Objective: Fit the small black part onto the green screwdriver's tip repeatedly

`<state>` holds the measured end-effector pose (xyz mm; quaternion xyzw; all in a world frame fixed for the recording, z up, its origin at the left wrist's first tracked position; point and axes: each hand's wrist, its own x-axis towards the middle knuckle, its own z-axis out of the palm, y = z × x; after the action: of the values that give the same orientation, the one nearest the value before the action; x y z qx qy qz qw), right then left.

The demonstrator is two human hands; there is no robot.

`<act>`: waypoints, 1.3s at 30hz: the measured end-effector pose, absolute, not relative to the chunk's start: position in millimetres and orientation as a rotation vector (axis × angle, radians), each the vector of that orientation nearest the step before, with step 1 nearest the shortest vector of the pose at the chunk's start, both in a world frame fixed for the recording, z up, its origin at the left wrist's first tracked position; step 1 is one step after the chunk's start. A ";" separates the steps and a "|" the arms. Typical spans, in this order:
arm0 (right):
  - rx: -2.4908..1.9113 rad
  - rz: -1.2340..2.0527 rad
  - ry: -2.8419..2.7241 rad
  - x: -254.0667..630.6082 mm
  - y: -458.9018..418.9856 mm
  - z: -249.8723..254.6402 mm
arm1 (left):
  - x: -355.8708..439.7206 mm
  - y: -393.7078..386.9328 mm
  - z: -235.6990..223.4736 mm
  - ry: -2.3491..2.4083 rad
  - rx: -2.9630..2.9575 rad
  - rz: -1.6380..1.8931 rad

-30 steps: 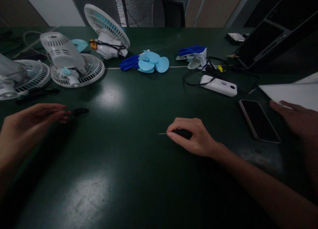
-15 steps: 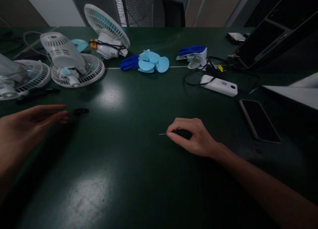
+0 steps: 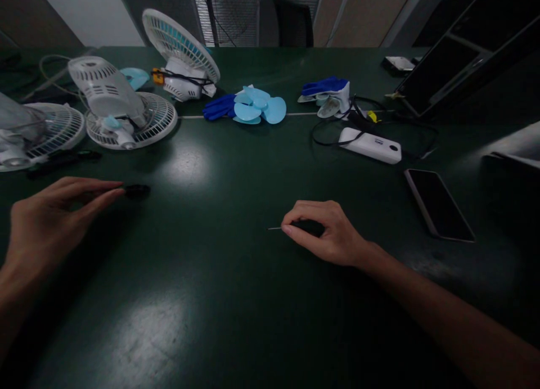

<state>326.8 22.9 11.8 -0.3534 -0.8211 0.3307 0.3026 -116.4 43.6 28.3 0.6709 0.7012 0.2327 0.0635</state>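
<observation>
My right hand (image 3: pixel 327 231) rests on the dark green table (image 3: pixel 236 299), fingers curled round a small screwdriver (image 3: pixel 276 228) whose thin metal tip sticks out to the left. My left hand (image 3: pixel 54 209) lies at the left with its fingers stretched out together, the fingertips touching or just short of a small black part (image 3: pixel 135 190) on the table. A white fan body on its grille (image 3: pixel 120 111) lies beyond my left hand.
Another fan grille (image 3: pixel 34 133) at far left, an upright fan (image 3: pixel 181 46) at the back, light blue fan blades (image 3: pixel 259 107), blue gloves (image 3: pixel 324 86), a white power bank (image 3: pixel 371 145) with cables, a phone (image 3: pixel 439 203), a dark monitor (image 3: pixel 455 63) at right.
Another person's hand and a white sheet at the right edge have withdrawn out of view. My left hand's fingers have reached slightly toward the black part. My right hand has stayed put.
</observation>
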 end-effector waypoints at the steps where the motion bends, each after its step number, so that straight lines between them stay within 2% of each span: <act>1: -0.938 0.878 -2.180 326.8 22.9 11.9 | -111.1 44.1 28.0 2.100 2.019 0.732; 20: -0.940 0.884 -2.193 326.9 22.6 11.9 | -102.1 47.4 16.8 2.005 1.870 0.832; 29: -0.944 0.864 -2.203 326.3 22.4 10.1 | -102.2 57.3 20.1 2.244 1.388 0.722; 32: -0.940 0.869 -2.199 326.0 22.7 10.2 | -104.6 63.5 19.3 2.194 1.281 0.744; 39: -0.931 0.875 -2.198 326.2 22.2 10.7 | -106.1 61.3 15.4 2.136 1.625 0.735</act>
<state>326.2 22.2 10.7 -0.3499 -0.8260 0.3288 0.2953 -106.1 61.3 15.4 0.5746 0.7553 0.2599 0.1783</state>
